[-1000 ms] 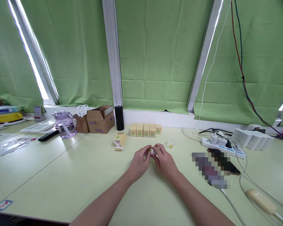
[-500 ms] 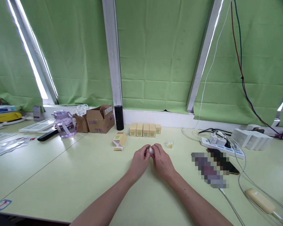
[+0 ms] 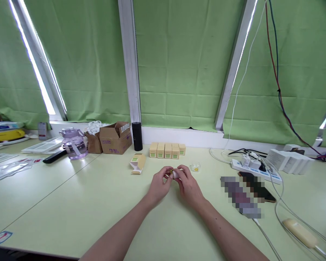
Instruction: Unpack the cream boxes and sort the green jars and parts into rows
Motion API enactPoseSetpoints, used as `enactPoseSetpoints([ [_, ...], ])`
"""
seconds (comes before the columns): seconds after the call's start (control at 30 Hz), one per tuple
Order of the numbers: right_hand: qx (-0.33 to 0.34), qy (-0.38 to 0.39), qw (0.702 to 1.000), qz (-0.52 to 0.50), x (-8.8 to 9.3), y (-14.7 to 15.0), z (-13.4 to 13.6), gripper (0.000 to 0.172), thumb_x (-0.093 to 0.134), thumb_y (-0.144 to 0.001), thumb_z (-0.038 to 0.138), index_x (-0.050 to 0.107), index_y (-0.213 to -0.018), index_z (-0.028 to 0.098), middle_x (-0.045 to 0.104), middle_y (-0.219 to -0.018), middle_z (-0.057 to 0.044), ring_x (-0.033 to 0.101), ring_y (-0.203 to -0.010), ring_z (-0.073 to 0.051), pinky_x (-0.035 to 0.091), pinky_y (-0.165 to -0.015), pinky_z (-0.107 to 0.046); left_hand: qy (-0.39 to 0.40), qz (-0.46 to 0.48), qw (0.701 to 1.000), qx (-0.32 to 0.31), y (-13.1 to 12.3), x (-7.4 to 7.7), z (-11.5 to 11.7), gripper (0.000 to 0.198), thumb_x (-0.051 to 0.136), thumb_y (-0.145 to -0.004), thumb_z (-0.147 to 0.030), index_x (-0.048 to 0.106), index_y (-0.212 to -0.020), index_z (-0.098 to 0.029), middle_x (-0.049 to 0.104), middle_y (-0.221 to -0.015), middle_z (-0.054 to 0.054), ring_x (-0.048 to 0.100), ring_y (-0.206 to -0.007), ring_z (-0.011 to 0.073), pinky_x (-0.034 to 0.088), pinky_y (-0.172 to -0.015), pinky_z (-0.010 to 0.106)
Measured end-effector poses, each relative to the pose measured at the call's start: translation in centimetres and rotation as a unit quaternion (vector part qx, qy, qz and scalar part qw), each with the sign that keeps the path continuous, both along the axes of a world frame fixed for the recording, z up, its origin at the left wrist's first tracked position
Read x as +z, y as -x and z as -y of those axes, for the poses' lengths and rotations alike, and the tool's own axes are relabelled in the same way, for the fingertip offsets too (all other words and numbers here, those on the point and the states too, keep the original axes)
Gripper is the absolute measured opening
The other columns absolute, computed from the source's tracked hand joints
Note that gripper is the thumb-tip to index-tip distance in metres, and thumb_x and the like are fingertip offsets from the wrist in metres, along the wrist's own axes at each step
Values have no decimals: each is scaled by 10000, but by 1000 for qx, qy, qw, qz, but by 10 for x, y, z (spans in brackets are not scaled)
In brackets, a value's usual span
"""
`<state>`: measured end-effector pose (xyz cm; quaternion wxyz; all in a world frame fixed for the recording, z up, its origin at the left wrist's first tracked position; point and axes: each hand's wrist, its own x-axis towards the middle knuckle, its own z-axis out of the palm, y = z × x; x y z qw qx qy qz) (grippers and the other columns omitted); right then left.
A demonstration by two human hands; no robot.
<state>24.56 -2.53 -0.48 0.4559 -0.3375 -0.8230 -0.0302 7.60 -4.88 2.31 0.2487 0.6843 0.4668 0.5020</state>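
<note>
Both my hands meet over the pale green table [image 3: 84,203], fingers pinched round one small whitish object [image 3: 175,174] with a dark yellowish end. My left hand [image 3: 159,185] grips it from the left, my right hand [image 3: 189,186] from the right. Just beyond my right hand lies a small clear cap with a yellow bit [image 3: 195,167]. An opened beige carton [image 3: 138,163] lies on its side to the left. A row of several shut beige cartons [image 3: 167,150] stands behind, near the wall.
At back left are a black cylinder [image 3: 137,136], open cardboard boxes [image 3: 114,137] and a purple water jug [image 3: 74,143]. On the right lie a power strip [image 3: 256,168] with cables, white boxes [image 3: 288,159], a phone [image 3: 258,185] and a cream gadget [image 3: 300,232].
My hands have shifted only slightly, turning the small object between the fingertips. Nothing else on the table has moved.
</note>
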Motion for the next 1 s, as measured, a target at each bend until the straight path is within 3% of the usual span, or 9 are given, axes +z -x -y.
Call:
enactPoseSetpoints([
  [0.13, 69, 15, 997, -41, 2, -8, 0, 460, 354, -1001, 79, 539, -1376, 272, 472, -1343, -140, 633, -1117, -224, 618, -837, -368, -14, -27, 999, -34, 9, -1, 0, 454, 621, -861, -173, 610, -1307, -259, 632, -1316, 93, 579, -1261, 263, 470, -1091, 469],
  [0.23, 121, 20, 991, -59, 5, -9, 3, 535, 359, -982, 50, 544, -1407, 318, 475, -1350, -115, 597, -1209, -229, 609, -918, -395, -3, -22, 997, -68, 10, -1, 1, 587, 609, -844, -111, 560, -1400, -293, 584, -1332, 86, 559, -1267, 243, 448, -1122, 460],
  [0.4, 144, 64, 977, -145, 7, -3, 8, 535, 405, -978, 98, 532, -1446, 322, 492, -1430, -122, 539, -1346, -257, 596, -1001, -445, -19, -19, 1000, -9, 5, -3, 1, 479, 668, -830, -126, 592, -1274, -288, 585, -1248, 56, 566, -1206, 232, 471, -1070, 424],
  [0.57, 114, 212, 915, -324, 8, 8, 14, 310, 609, -955, 304, 601, -1255, 226, 650, -1225, -129, 669, -1145, -254, 642, -901, -421, -78, -62, 992, 83, 2, -10, -1, 316, 726, -797, -159, 560, -1055, -234, 573, -1100, 41, 586, -1054, 230, 516, -924, 407],
  [0.7, 102, 277, 893, -339, 8, 16, 17, 278, 720, -878, 391, 653, -1068, 199, 716, -1044, -99, 709, -969, -235, 648, -805, -381, -152, -104, 978, 102, 1, -16, -4, 350, 667, -767, -66, 521, -1045, -221, 554, -1080, 55, 575, -1051, 239, 518, -905, 416],
  [0.83, 91, 269, 903, -323, 10, 16, 19, 250, 704, -888, 391, 663, -1051, 206, 712, -1026, -85, 700, -950, -223, 645, -778, -362, -175, -126, 972, 91, 1, -13, -2, 362, 678, -763, -79, 512, -1053, -220, 557, -1101, 79, 560, -1091, 263, 521, -923, 441],
  [1.0, 69, 144, 957, -243, 12, 7, 16, 201, 603, -959, 311, 654, -1137, 233, 630, -1141, -102, 657, -1021, -226, 642, -798, -372, -180, -150, 971, 44, 3, -4, 6, 415, 666, -821, -150, 530, -1207, -221, 614, -1171, 109, 514, -1198, 303, 500, -994, 491],
])
